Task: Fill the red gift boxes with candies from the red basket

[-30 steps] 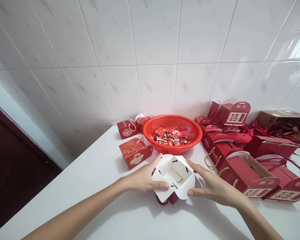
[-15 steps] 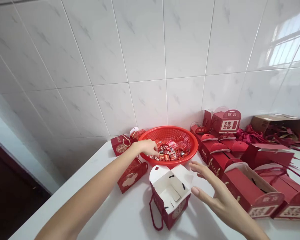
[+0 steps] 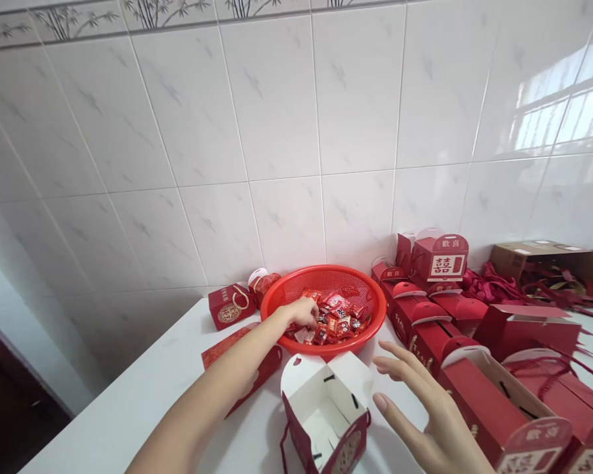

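My left hand (image 3: 302, 313) reaches into a red plastic basket (image 3: 271, 309). Its fingers are curled down onto the wrapped candies (image 3: 337, 322), and the fingertips are partly hidden among them. In front of the basket stands an open red gift box (image 3: 296, 428), its white inside showing and its flaps up. A dark red cord hangs at its side. My right hand (image 3: 420, 401) is just right of this box, fingers spread, thumb near the rim, holding nothing.
Closed red boxes (image 3: 230, 308) and a tipped red box (image 3: 227, 345) lie to the left. Several red boxes (image 3: 499, 401) crowd the right side. Behind them are dark red ribbons (image 3: 494, 286) and a cardboard box (image 3: 538, 253). A tiled wall (image 3: 286, 217) backs the white table (image 3: 168, 375).
My left hand's fingers have curled in from a pointing shape among the candies. The view has tilted up, so the basket and boxes sit lower. My right hand stays beside the open box.
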`<state>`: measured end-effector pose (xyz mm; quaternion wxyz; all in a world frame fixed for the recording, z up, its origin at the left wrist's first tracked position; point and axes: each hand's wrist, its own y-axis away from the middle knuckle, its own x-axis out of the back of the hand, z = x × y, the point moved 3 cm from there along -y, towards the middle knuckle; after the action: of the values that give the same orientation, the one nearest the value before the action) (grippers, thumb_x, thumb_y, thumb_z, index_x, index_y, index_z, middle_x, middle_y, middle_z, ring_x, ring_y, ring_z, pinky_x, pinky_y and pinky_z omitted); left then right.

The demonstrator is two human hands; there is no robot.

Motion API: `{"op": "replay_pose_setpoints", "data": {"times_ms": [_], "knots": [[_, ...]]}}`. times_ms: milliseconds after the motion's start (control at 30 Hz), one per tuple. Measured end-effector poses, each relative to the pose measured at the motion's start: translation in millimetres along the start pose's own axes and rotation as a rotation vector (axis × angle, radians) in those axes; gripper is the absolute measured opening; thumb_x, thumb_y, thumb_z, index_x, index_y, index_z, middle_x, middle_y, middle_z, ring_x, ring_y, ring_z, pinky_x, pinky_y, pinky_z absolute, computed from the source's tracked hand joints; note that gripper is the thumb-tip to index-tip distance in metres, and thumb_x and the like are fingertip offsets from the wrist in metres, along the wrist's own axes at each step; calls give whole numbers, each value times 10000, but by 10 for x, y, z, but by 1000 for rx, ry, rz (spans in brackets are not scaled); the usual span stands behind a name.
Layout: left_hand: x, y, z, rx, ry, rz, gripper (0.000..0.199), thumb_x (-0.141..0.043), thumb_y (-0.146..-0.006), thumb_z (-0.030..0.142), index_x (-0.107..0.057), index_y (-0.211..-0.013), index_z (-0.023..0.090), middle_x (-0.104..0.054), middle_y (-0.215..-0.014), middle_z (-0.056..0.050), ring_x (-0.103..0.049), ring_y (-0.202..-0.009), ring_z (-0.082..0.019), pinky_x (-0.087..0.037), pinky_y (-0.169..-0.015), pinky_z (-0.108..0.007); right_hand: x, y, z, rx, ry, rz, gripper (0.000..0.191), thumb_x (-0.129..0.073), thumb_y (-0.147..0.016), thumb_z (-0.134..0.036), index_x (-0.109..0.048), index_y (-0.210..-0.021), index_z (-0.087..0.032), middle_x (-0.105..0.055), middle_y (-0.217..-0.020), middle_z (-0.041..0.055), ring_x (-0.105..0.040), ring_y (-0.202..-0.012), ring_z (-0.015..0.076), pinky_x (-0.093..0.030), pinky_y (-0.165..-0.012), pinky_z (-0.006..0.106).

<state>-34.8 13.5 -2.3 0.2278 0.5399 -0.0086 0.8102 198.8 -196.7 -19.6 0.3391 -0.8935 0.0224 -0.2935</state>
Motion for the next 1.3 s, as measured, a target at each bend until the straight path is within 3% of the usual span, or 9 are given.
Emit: {"op": "replay_pose_setpoints", "data": {"times_ms": [267,433,567,700,833,967,1067,1167,1300], "knots": [[94,-74,-55,-155,572,220,294,-791,-598,246,-744,-870,145,-717,-876,-45,-642,-812,-189,-500,-716,-278,-54,-5,30,-39,-18,-3,220,-616,-960,-392,-690,-1146,-299,-640,-1365,95,-738,-917,196,-612,-840,312],[120,73,50,-203,826,236,386,-871,-594,344,-749,-900,143,-716,-907,-71,-645,-785,-166,-522,-706,-284,-76,-22,78,-63,-65,58,235,-610,-959,-389,-693,-1154,-287,-661,-1313,99,-743,-872,190,-623,-785,308],[81,226,186,-236,1025,230,410,-946,-511,291,-763,-847,144,-715,-815,-34,-628,-703,-128,-520,-686,-254,-100,-29,116,-104,-108,49,266,-601,-967,-393,-674,-1199,-286,-666,-1282,92,-746,-845,169,-622,-796,298],[64,319,235,-164,1110,328,362,-963,-473,195,-775,-777,140,-726,-775,-24,-635,-710,-134,-509,-687,-242,-128,-20,134,-127,-106,19,246,-594,-964,-414,-690,-1147,-279,-707,-1191,93,-743,-981,213,-621,-814,303],[53,354,219,-86,1157,406,260,-934,-571,233,-764,-742,136,-718,-754,-22,-614,-691,-119,-495,-662,-226,-154,-24,138,-147,-110,1,257,-594,-957,-433,-694,-1127,-268,-734,-1123,99,-729,-1054,243,-619,-826,317],[28,387,287,-49,1212,344,187,-854,-697,266,-754,-765,123,-703,-744,-37,-604,-662,-122,-502,-616,-230,-141,-44,109,-170,-170,30,275,-615,-937,-440,-703,-1116,-251,-727,-1163,99,-748,-884,208,-618,-795,313],[28,447,456,-55,1302,216,99,-736,-762,170,-754,-840,112,-702,-770,-57,-622,-684,-136,-524,-644,-256,-111,-58,83,-261,-257,48,323,-638,-914,-483,-701,-1109,-234,-755,-962,68,-725,-761,194,-607,-749,307],[29,557,740,-186,1303,27,279,-684,-704,42,-742,-967,119,-718,-861,-69,-661,-755,-144,-531,-719,-264,-93,-69,74,-388,-387,37,394,-637,-900,-554,-704,-1097,-219,-724,-753,34,-708,-752,207,-588,-720,301],[-34,768,1156,-442,1007,-138,464,-744,-688,47,-702,-1136,157,-715,-978,-72,-680,-871,-173,-539,-800,-304,-84,-76,100,-492,-635,90,407,-677,-877,-580,-707,-1053,-215,-738,-971,66,-677,-748,181,-577,-720,312]]}}
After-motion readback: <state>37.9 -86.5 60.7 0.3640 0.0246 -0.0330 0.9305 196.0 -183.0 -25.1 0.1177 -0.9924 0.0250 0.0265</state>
